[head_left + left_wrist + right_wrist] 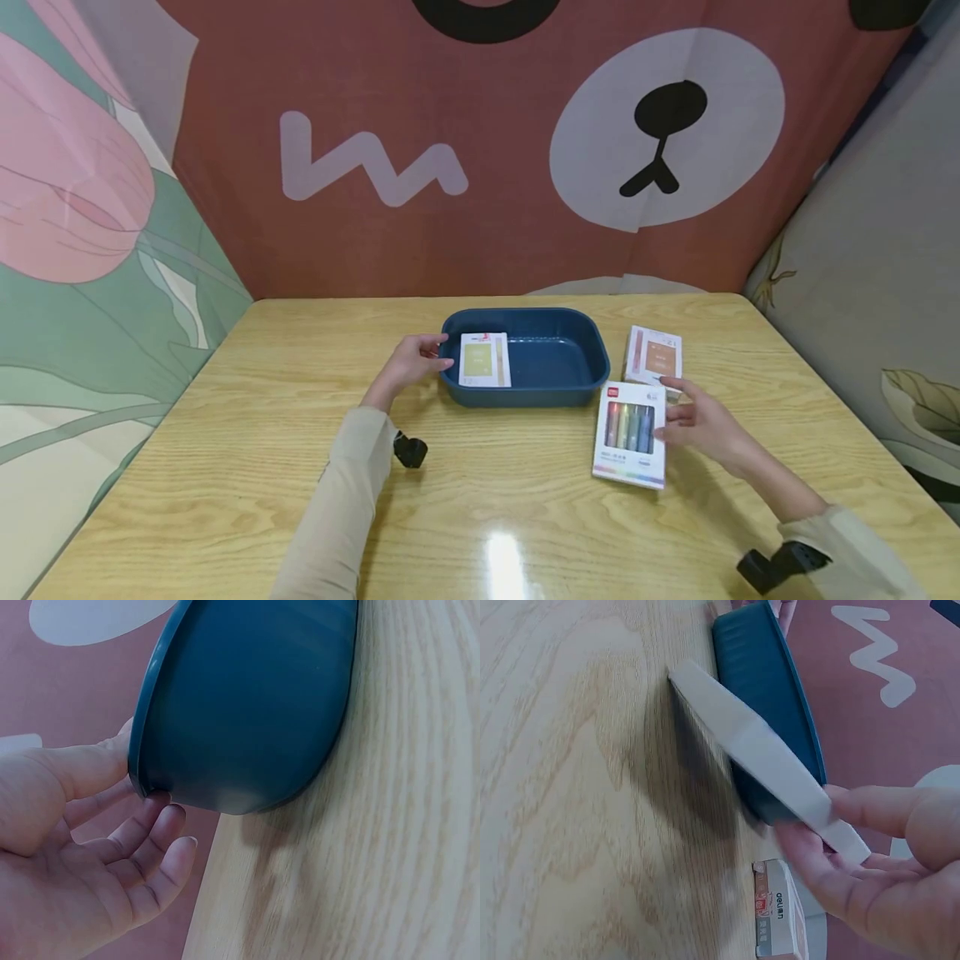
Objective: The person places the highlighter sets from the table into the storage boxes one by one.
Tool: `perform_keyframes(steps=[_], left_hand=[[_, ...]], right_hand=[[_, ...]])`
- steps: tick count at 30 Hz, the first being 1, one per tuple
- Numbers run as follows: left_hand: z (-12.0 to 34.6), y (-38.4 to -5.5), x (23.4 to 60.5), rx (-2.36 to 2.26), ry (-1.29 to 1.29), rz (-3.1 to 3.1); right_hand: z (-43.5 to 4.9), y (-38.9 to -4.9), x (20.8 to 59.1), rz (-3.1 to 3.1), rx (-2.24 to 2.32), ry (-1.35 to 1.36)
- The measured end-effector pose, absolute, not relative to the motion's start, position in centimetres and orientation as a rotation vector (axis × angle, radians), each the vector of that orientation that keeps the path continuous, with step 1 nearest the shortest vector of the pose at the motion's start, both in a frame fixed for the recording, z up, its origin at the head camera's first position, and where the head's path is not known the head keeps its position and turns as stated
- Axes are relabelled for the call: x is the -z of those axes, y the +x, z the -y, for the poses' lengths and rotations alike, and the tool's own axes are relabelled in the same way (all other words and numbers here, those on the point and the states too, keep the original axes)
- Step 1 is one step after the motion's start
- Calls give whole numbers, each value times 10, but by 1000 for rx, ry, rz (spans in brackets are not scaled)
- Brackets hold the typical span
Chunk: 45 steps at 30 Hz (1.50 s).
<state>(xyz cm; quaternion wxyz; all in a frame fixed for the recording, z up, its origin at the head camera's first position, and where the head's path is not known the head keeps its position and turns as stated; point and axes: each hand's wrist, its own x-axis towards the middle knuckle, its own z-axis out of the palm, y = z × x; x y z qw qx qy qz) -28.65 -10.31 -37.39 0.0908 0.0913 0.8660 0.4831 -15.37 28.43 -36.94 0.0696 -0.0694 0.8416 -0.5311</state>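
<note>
On the wood-grain tabletop (pixel 225 467): one basin, three small cartons, two bare hands.

Basin, one: dark blue, oblong, round-cornered, its front wall (pixel 525 398) facing the person; set near the table's far edge.

Cartons, three:
- Yellow-panelled carton (pixel 484 363), one; white-bordered, lying inside the basin at its left end.
- Orange-panelled carton (pixel 657 354), one; on the table, just right of the basin, its near end partly covered from above.
- Windowed carton of coloured sticks (pixel 628 433), one; white, red label at the upper left corner, held tilted in front of the orange-panelled carton, near the basin's front right corner. Whether its lower end touches the table cannot be told.

Hands, two:
- Left hand (pixel 411 362): thumb and forefinger pinch the basin's rim at the left end; remaining fingers loosely bent below.
- Right hand (pixel 708 427): thumb and fingers pinch the windowed carton by its right edge.

Sleeves, two, pale beige: left sleeve (pixel 337 500), right sleeve (pixel 862 550). Black wrist devices, two, one at each cuff.

Backdrops: one reddish-brown cloth (pixel 420 250) with white zigzag and bear's muzzle, behind; one tulip-printed cloth (pixel 67 333), left; one greyish leaf-printed cloth (pixel 885 292), right.
</note>
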Motion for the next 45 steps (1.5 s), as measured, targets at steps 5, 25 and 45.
perform_keyframes(steps=[5, 25, 45], left_hand=[[104, -286, 374, -1455, 284, -2562], [111, -288, 381, -1613, 279, -2379], [111, -287, 380, -1635, 283, -2366]], right_hand=[[-287, -151, 369, -2504, 1744, -163], [-307, -162, 337, -2642, 1808, -256], [-262, -207, 325, -2232, 2242, -138]])
